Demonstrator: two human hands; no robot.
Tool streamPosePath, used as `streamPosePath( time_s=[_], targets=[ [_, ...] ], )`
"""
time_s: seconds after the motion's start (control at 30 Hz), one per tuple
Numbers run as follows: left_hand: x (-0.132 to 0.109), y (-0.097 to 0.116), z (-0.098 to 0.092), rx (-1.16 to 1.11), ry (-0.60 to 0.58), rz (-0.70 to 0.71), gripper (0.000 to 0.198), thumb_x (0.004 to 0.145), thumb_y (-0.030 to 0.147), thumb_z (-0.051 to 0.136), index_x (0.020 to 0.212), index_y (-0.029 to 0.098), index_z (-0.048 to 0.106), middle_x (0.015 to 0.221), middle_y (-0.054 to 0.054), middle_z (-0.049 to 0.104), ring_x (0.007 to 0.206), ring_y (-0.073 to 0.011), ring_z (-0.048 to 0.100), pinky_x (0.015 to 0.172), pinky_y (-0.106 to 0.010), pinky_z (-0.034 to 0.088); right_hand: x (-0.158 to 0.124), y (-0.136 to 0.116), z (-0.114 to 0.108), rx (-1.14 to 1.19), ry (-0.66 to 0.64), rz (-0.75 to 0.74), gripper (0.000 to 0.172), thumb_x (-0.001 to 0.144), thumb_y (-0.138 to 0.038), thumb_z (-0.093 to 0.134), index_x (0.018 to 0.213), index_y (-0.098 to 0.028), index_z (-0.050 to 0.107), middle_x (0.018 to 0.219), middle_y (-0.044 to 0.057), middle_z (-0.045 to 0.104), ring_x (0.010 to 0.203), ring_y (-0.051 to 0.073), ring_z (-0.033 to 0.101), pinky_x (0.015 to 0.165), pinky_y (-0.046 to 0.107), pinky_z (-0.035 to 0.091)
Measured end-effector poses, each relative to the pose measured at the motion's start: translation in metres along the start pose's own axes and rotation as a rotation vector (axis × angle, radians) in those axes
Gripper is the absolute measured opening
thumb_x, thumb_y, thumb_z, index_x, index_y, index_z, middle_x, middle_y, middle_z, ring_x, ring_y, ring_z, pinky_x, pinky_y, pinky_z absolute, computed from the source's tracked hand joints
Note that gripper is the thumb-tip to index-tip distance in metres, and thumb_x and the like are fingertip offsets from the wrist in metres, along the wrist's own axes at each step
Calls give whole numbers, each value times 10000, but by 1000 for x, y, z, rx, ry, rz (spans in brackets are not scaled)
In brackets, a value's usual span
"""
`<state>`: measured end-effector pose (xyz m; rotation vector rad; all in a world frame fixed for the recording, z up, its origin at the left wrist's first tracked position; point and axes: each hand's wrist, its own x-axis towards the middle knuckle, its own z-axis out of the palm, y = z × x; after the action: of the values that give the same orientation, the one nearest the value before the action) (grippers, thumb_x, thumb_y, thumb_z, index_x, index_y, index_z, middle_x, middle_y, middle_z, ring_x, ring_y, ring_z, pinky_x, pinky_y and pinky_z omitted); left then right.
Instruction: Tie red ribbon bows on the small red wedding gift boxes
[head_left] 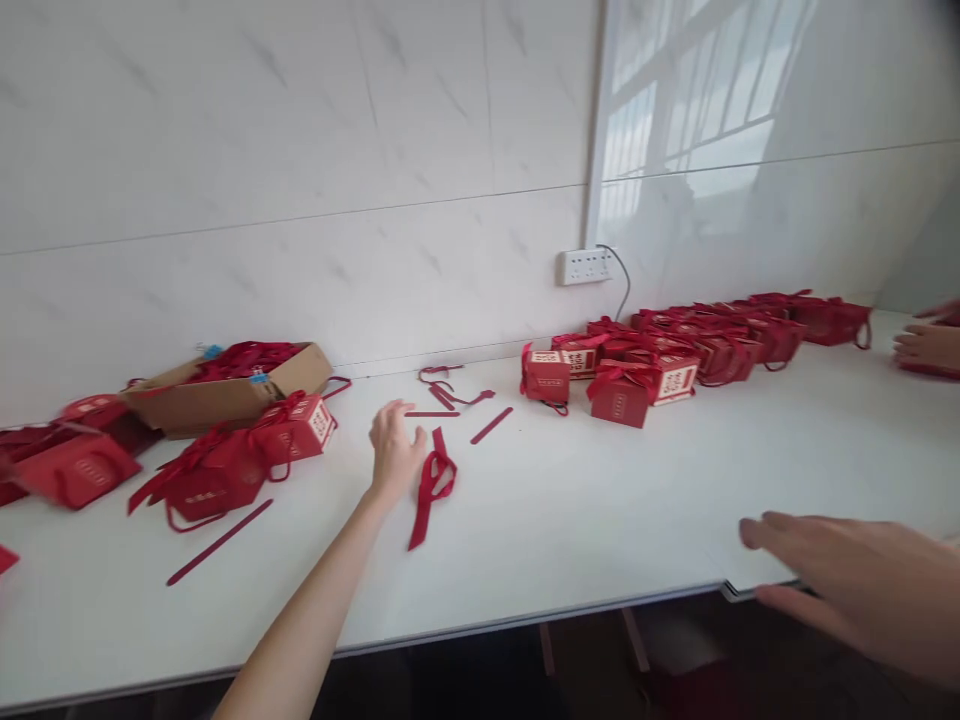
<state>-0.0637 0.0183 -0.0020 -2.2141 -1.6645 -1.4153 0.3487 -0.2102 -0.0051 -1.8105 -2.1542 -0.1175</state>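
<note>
Cut off: your right hand (862,590), open, runs out of view.
Left hand (395,448): open, touching a ribbon (433,483).
Surface: white tabletop (600,500), tiled wall (300,150) behind.

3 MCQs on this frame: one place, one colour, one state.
1. Where is the looped ribbon?
A. beside the left hand
B. in the cardboard box
C. under the right hand

2. What colour are the gift boxes?
A. blue
B. red
C. green

3. What state is the right hand in?
A. shut on a box
B. open, holding nothing
C. shut on a ribbon

Key: 1 A, the ribbon lies on the table right of the left fingers. 2 B, boxes and bows are all red. 3 B, fingers spread over the table edge.
</note>
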Motion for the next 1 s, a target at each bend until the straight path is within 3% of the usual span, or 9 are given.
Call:
streamPosePath(
  time_s=[0.03,0.13,0.2,0.27,0.4,0.6,0.73,0.83,1.0],
  targets=[
    [3,-19,-7,30,106,-108,352,748,122,524,1097,154,490,1310,-181,424,1312,-331,337,1052,-533,272,17,-26,1,31,-149,-100,165,724,-453,650,846,-343,646,740,102,699,601,268,669,508,410,477],
    [8,-69,-26,96,425,-521,559,715,128,556,1225,148,328,1398,-222,281,1342,-377,245,1031,-602,237,57,-88,11,230,-389,-298,222,888,-328,465,1077,-317,583,1029,91,689,881,230,685,718,379,550],
    [11,-92,-34,100,506,-675,658,714,175,584,1270,140,234,1404,-260,223,1331,-412,230,1004,-631,253,79,-114,24,327,-439,-418,239,904,-255,417,1094,-276,560,1071,90,658,895,208,670,747,352,549],
    [15,-108,-37,86,524,-763,756,684,242,650,1288,145,207,1410,-265,205,1318,-426,240,1001,-619,279,99,-132,43,406,-391,-505,218,899,-210,400,1045,-233,561,1042,102,641,850,201,655,728,342,543],
    [28,-121,-35,70,512,-824,897,614,319,733,1321,152,206,1431,-238,226,1320,-406,261,1045,-569,275,140,-158,81,582,-205,-501,186,882,-159,391,971,-200,549,989,99,615,780,173,618,690,321,534],
    [42,-135,-33,78,539,-879,993,578,377,756,1347,168,164,1423,-252,255,1332,-411,252,1042,-612,245,181,-184,120,661,-41,-499,195,847,-105,392,922,-212,537,950,73,598,659,142,577,565,290,496],
    [44,-144,-31,87,549,-876,1078,550,404,772,1366,163,110,1448,-278,198,1359,-419,217,1054,-618,230,191,-182,127,719,86,-493,177,875,-144,382,972,-222,509,935,76,587,663,147,570,544,293,494],
    [44,-146,-31,93,541,-868,1055,566,367,760,1364,165,101,1434,-278,222,1353,-415,246,1055,-614,239,194,-177,125,787,161,-403,155,892,-194,390,1002,-230,492,897,69,570,737,169,588,551,296,509],
    [44,-135,-37,85,529,-882,1023,565,303,745,1358,139,121,1383,-273,275,1319,-437,287,1028,-660,246,198,-176,123,875,167,-285,121,877,-193,396,907,-224,509,876,53,558,716,155,580,581,306,526]
  ],
)
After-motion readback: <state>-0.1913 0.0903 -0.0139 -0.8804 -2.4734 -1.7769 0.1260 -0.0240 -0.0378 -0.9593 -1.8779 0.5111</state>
